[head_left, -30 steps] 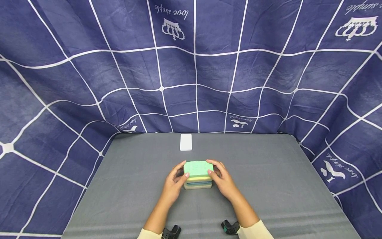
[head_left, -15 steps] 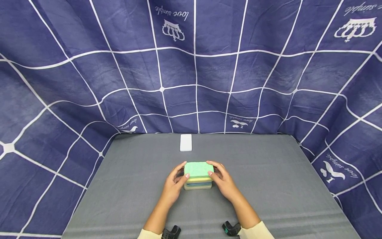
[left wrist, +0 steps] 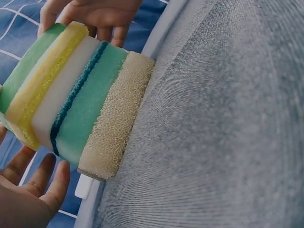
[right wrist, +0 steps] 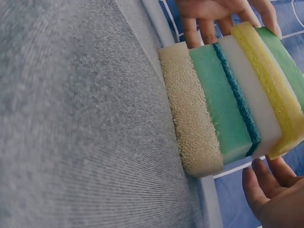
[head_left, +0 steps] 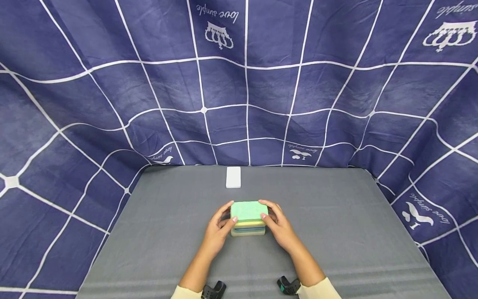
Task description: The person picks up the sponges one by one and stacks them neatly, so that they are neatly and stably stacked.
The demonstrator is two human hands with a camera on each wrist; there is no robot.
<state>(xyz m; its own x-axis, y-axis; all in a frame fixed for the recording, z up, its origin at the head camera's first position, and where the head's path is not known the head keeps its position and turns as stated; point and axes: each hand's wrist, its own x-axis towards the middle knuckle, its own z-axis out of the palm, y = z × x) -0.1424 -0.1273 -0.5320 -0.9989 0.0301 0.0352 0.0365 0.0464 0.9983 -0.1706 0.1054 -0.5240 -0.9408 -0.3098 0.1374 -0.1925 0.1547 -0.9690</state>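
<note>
A stack of sponges stands on the grey table, its layers clearest in the wrist views. A coarse beige sponge (left wrist: 118, 114) is lowest. Above it come a green layer with a dark teal scouring face (right wrist: 240, 102), a white layer (left wrist: 66, 90) and a yellow sponge (right wrist: 263, 80). A light green sponge (head_left: 249, 211) lies on top. My left hand (head_left: 216, 227) holds this top sponge at its left end, thumb on the near corner, a fingertip on the far one. At the right end my right hand (head_left: 280, 227) grips it likewise. Other fingers hang beside the stack.
Behind the stack, a white rectangular block (head_left: 233, 177) lies flat on the grey table (head_left: 317, 207). A blue curtain (head_left: 265, 87) with white grid lines encloses the back and sides. Black wrist bands (head_left: 288, 285) sit by both sleeves.
The hands and the stack hold almost still. Only a slight shift of the whole head view shows.
</note>
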